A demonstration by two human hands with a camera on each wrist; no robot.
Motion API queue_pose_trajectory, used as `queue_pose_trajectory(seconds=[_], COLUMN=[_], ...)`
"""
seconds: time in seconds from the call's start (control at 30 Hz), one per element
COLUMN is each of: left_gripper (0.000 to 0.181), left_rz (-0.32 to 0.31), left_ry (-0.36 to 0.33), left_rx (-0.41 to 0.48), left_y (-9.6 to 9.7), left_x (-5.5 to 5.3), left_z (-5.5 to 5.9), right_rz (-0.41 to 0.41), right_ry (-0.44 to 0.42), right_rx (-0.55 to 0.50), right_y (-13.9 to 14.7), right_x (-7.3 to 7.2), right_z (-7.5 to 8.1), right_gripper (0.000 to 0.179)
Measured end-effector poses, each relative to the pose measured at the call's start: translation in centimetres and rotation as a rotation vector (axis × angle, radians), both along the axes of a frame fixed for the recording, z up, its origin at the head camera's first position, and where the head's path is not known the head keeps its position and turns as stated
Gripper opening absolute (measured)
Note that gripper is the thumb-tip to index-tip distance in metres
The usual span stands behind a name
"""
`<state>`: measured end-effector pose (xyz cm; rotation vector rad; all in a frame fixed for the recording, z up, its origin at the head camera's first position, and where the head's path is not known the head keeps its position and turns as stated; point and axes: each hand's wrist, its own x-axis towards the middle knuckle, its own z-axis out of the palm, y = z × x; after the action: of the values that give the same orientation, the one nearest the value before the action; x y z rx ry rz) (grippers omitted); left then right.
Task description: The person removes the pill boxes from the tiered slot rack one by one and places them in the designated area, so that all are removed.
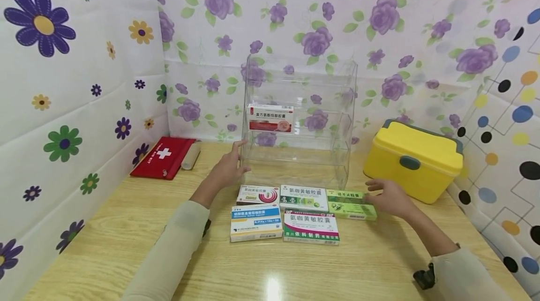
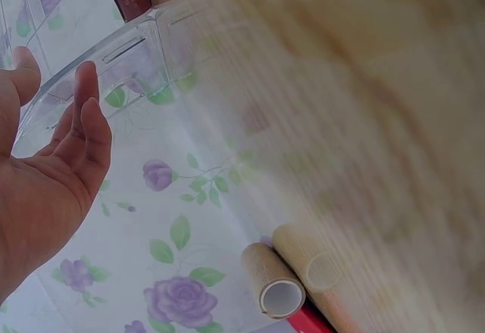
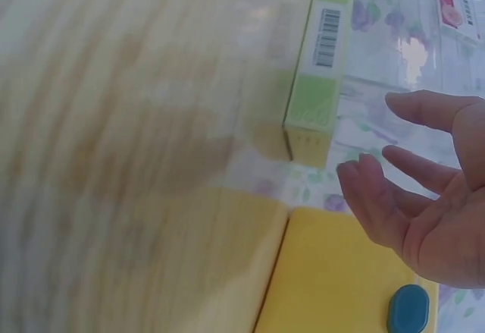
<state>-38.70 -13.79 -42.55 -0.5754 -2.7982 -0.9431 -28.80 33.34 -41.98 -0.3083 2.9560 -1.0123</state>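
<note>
A clear acrylic tiered rack [image 1: 295, 154] stands against the back cloth, with a red-and-white medicine box [image 1: 270, 116] on one of its tiers. My left hand [image 1: 226, 168] is at the rack's left side, fingers loosely bent; whether it touches the plastic I cannot tell. My right hand [image 1: 389, 196] hovers by the right end of a green medicine box [image 3: 314, 90], holding nothing, fingers spread. In front of the rack lie more medicine boxes: a pink-ringed one [image 1: 258, 194], a white-and-green one [image 1: 303, 198], a blue-and-white one [image 1: 256, 222] and a green-and-magenta one [image 1: 311, 227].
A yellow lidded case [image 1: 413, 155] with a dark latch stands on the right of the wooden table [image 1: 236, 273]. To the left are a red first aid pouch [image 1: 158, 162] and a tan roll [image 2: 265, 276]. Patterned cloth walls close in the back and both sides.
</note>
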Motion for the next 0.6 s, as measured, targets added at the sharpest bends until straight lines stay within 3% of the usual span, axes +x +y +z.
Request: queue_pose_trajectory(seconds=[0.6], left_gripper=[0.084], left_rz=[-0.007], left_ry=[-0.004], left_rx=[0.002], left_y=[0.1], left_x=[0.0], left_z=[0.1], right_rz=[-0.108], right_ry=[0.235], right_rx=[-0.197], right_y=[-4.4], right_x=[-0.6], right_z=[1.3], right_gripper=[0.041])
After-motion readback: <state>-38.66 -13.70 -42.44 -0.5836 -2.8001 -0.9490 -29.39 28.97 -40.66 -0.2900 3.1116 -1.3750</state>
